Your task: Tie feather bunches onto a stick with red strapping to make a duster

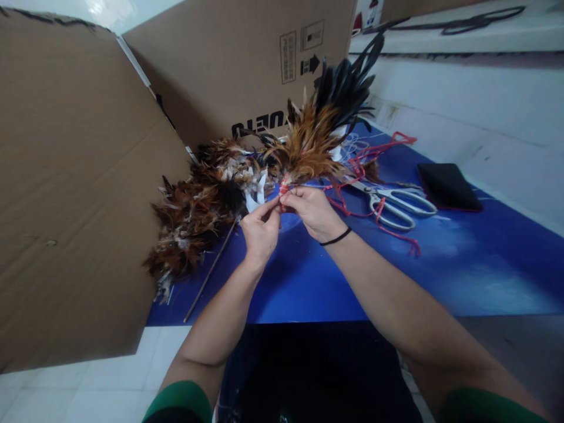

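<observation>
Both hands meet at the lower end of a feather bundle (315,141), which fans up and away to the right, golden brown below with long black feathers at its tip. Red string (283,188) is wound around its narrow base. My left hand (263,228) pinches the base from the left, thumb and forefinger together. From the other side my right hand (314,210), with a black band at the wrist, grips the same bound end. The fingers partly hide the end of the binding. Loose red cord (362,167) trails over the table on the right.
Scissors (403,208) with pale handles lie right of my hands, near a black flat case (447,187). Brown feathers (194,205) are heaped at left beside a thin stick (211,270). Cardboard panels (79,194) stand left and behind. The blue table (308,288) ends before me.
</observation>
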Available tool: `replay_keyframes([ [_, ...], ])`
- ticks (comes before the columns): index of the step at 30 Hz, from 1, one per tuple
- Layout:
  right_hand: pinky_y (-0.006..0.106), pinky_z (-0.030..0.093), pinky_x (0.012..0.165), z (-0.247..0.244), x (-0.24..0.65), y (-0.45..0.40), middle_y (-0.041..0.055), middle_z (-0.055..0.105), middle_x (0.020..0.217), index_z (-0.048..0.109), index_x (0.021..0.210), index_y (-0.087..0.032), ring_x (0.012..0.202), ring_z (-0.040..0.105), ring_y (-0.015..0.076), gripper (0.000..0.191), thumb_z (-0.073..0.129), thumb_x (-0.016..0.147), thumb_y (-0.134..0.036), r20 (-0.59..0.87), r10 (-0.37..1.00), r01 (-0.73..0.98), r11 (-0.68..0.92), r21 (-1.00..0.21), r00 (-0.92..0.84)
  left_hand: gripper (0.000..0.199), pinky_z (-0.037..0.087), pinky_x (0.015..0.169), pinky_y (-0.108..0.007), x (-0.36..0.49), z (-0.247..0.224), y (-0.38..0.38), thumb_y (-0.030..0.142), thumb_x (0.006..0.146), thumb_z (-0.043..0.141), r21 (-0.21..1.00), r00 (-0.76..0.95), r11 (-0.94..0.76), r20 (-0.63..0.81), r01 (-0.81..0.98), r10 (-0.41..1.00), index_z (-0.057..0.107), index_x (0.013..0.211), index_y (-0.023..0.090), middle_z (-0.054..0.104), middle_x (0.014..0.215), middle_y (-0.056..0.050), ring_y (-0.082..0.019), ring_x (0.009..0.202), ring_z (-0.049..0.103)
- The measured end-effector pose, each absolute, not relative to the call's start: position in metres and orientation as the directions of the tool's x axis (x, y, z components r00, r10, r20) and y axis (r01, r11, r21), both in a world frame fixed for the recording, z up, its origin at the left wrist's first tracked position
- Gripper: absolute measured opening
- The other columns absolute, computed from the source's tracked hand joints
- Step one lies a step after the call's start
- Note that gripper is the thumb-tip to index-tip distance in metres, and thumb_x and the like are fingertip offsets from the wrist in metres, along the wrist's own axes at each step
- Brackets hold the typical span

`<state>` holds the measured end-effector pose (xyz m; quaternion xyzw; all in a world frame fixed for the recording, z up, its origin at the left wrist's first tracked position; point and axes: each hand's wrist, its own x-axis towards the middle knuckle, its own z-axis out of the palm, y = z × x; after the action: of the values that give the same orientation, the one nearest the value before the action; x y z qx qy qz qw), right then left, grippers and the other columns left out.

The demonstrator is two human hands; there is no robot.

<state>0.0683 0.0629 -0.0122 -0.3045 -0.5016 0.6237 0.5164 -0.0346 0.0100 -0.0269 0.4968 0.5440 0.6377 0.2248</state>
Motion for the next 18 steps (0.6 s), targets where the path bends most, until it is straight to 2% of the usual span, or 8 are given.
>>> replay_keyframes([
  [7,0.028,0.048,0.066,-0.012,0.072,0.063,-0.0013,0.057,0.059,0.059,0.059,-0.017,0.06,0.054,0.0102,0.019,0.072,0.063,-0.03,0.145,0.93,-0.356,0.016,-0.934,-0.339,0.026,0.038,0.045,-0.019,-0.034,-0.026,0.01,0.025,0.076,0.065,0.942,-0.426,-0.298,0.337,0.156,0.839,0.075,0.098,0.016,0.057,0.051,0.003,-0.006,0.044,0.047],
  [14,0.027,0.047,0.063,-0.007,0.078,0.064,0.0006,0.061,0.06,0.06,0.061,-0.016,0.059,0.056,0.0105,0.021,0.071,0.066,-0.032,0.18,0.92,-0.362,0.045,-0.931,-0.349,0.029,0.037,0.043,-0.019,-0.034,-0.027,0.012,0.027,0.074,0.068,0.943,-0.428,-0.327,0.322,0.063,0.844,0.074,0.099,0.015,0.068,0.066,-0.001,-0.005,0.044,0.047],
  [18,0.028,0.05,0.067,-0.005,0.08,0.063,-0.0005,0.062,0.061,0.061,0.064,-0.016,0.06,0.059,0.0106,0.019,0.075,0.063,-0.027,0.186,0.919,-0.372,0.047,-0.927,-0.347,0.028,0.036,0.042,-0.019,-0.034,-0.027,0.012,0.027,0.074,0.068,0.941,-0.43,-0.334,0.325,0.056,0.842,0.075,0.098,0.014,0.063,0.058,0.001,-0.005,0.043,0.046],
])
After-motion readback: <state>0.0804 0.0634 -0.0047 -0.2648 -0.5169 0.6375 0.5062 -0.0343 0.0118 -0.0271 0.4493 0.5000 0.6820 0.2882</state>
